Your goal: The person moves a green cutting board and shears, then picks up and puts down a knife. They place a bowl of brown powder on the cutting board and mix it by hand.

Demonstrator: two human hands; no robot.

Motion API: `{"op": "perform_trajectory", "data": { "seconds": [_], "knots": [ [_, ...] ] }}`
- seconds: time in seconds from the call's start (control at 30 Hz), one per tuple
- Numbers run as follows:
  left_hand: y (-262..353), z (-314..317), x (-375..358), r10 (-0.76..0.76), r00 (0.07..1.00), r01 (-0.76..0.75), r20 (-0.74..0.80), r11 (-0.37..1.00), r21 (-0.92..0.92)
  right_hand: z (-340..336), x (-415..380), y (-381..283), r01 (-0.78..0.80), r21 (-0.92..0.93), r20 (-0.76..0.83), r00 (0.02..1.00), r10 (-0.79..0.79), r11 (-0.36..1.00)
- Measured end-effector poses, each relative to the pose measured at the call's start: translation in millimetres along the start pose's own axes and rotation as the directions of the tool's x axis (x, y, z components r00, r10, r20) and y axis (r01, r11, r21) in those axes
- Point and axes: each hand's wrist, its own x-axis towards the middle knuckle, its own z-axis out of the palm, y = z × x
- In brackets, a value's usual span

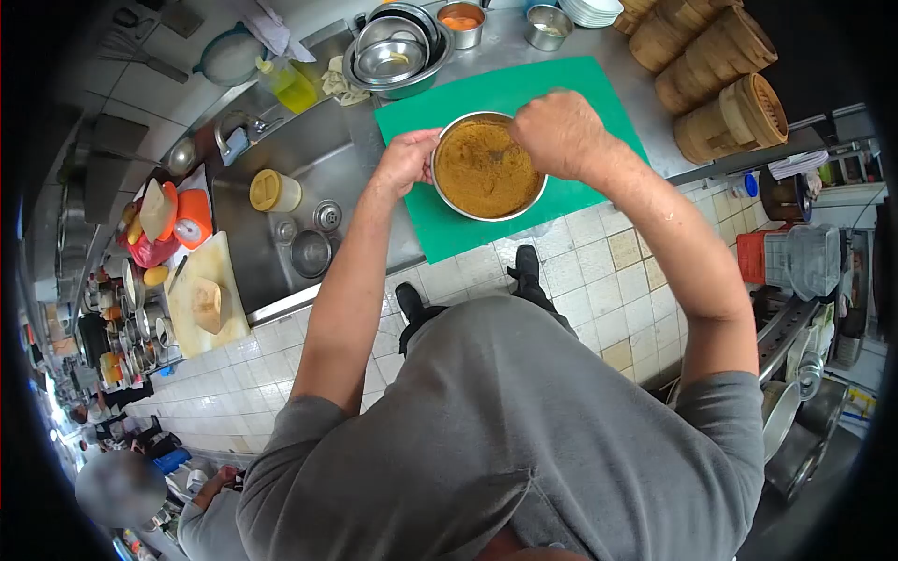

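Note:
A round metal bowl [490,219] of brown, crumbly mixture [472,182] rests on a green cutting mat [585,93]. My left hand [409,160] grips the bowl's left rim, thumb near the top edge. Over the right side of the bowl, my right hand [561,134] is closed in a fist. A greyish metal utensil [497,156] shows its end in the mixture, running up toward that fist; its handle is hidden by the hand, and its exact kind cannot be made out.
Left of the mat is a sink [360,154] with a lidded yellow tub [274,191]. Stacked metal bowls [388,61] stand behind, bamboo steamers [730,117] at the right. A cutting board [201,290] lies beyond the sink. Another person [210,524] is at lower left.

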Motion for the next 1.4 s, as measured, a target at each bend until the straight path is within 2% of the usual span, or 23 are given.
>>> {"op": "perform_trajectory", "data": {
  "seconds": [0.07, 0.2, 0.3, 0.43, 0.53, 0.63, 0.83, 0.93, 1.03, 1.1, 1.2, 1.23, 1.3, 1.33, 1.4],
  "knots": [
    [1.1, 3.2, -7.9, -0.014, 0.999, 0.015, 0.037, 1.000, -0.019, -12.8, 1.2, -8.4, 0.065, -0.010, -0.048, 0.997, -0.065, 0.998],
    [0.4, 18.0, -21.4, -0.007, 1.000, 0.006, -0.016, 0.999, -0.054, -20.2, 14.4, -45.5, 0.217, 0.019, -0.073, 0.974, -0.215, 0.976],
    [-1.3, 22.9, -26.4, 0.000, 0.999, -0.002, -0.039, 0.998, -0.065, -2.8, 43.6, -54.6, 0.192, 0.031, -0.140, 0.973, -0.186, 0.981],
    [-12.8, 19.3, -30.6, 0.005, 1.000, -0.006, -0.019, 0.997, -0.080, 7.6, 64.8, -17.2, -0.109, 0.169, -0.032, 0.993, 0.116, 0.980],
    [-21.3, 14.5, -30.1, -0.005, 1.000, 0.005, 0.000, 0.995, -0.103, 18.2, 56.4, 0.5, -0.222, 0.226, 0.050, 0.975, 0.217, 0.948],
    [-25.2, 13.9, -30.1, -0.008, 1.000, 0.009, 0.003, 0.994, -0.111, 18.4, 39.4, 8.0, -0.223, 0.273, 0.047, 0.975, 0.218, 0.936],
    [-32.4, 19.5, -32.9, 0.051, 0.999, -0.051, 0.001, 0.995, -0.083, 7.2, 29.7, -13.0, -0.156, 0.229, 0.061, 0.987, 0.146, 0.961],
    [-40.3, 27.9, -42.5, 0.060, 0.998, -0.063, -0.033, 0.993, -0.104, 27.7, 48.4, -20.7, -0.244, 0.271, 0.035, 0.969, 0.243, 0.931],
    [-45.4, 39.4, -68.4, 0.034, 0.995, -0.046, -0.089, 0.991, -0.129, 42.2, 40.6, 1.6, -0.411, 0.406, 0.110, 0.909, 0.402, 0.817],
    [-42.7, 43.5, -85.7, -0.008, 0.996, -0.005, -0.088, 0.989, -0.150, 50.8, 17.2, 9.9, -0.402, 0.455, 0.092, 0.909, 0.407, 0.795],
    [-35.7, 23.3, -67.0, 0.051, 0.985, -0.050, -0.166, 0.999, 0.011, 39.7, -15.9, -1.0, -0.376, 0.471, 0.133, 0.925, 0.357, 0.798],
    [-35.5, 19.7, -42.6, 0.244, 0.955, -0.210, -0.167, 0.957, 0.198, 35.6, -24.1, -6.7, -0.361, 0.468, 0.161, 0.932, 0.324, 0.806],
    [-33.4, 14.0, 16.6, 0.585, 0.809, -0.468, -0.059, 0.701, 0.539, 42.9, -22.5, -26.4, -0.287, 0.352, 0.227, 0.950, 0.216, 0.891],
    [-28.3, 23.6, 22.5, 0.534, 0.841, -0.393, -0.087, 0.714, 0.580, 49.9, -17.9, -38.2, -0.243, 0.294, 0.265, 0.950, 0.166, 0.924],
    [-9.8, 49.2, 31.2, 0.440, 0.886, -0.250, -0.143, 0.715, 0.652, 77.0, 6.7, -67.5, -0.275, 0.329, 0.222, 0.952, 0.209, 0.903]
  ]
}}
